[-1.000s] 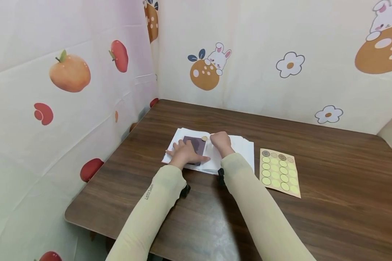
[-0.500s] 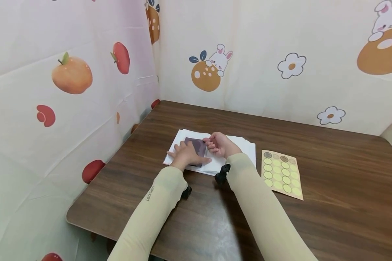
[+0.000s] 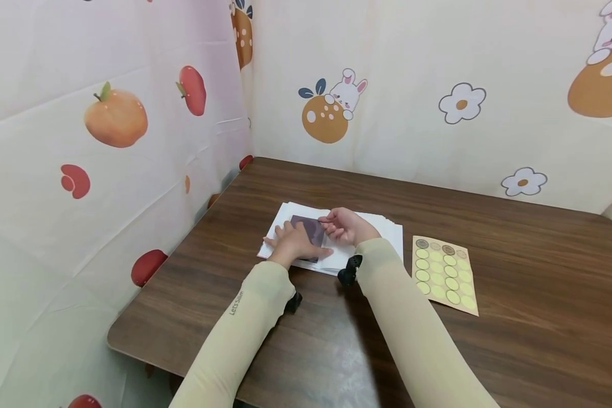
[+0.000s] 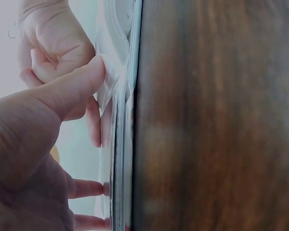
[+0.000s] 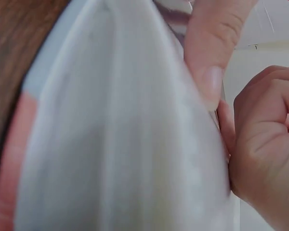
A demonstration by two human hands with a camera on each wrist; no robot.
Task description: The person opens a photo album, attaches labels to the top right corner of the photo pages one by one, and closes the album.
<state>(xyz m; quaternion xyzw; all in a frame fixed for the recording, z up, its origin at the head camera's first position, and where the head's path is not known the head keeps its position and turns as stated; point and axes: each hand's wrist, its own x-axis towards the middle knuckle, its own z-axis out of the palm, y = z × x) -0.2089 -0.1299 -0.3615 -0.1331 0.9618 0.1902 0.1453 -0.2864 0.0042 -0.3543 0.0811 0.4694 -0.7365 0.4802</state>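
Note:
A thick book [image 3: 386,232] lies open with white pages showing. My left hand [image 3: 293,242] rests spread over its left page and a dark purple card [image 3: 314,229]. Its thumb [image 4: 79,84] lies on the book near the gutter in the left wrist view. My right hand [image 3: 348,225] sits palm-side in at the card's upper right corner, most fingers curled. One finger [image 4: 95,125] reaches down to the page surface there. In the right wrist view the curled right hand [image 5: 272,139] stands beside the left thumb [image 5: 209,57], over blurred page edges.
Right of the book lies a sheet of round yellow stickers [image 3: 445,275], with several grey and tan circles along its top row. The brown wooden table [image 3: 530,283] meets a fruit-printed curtain [image 3: 148,113] at the left and back.
My right hand has turned from a knuckles-up fist on the right page to the card's upper corner, covering the small gold round sticker seen there before. My left hand stays in place.

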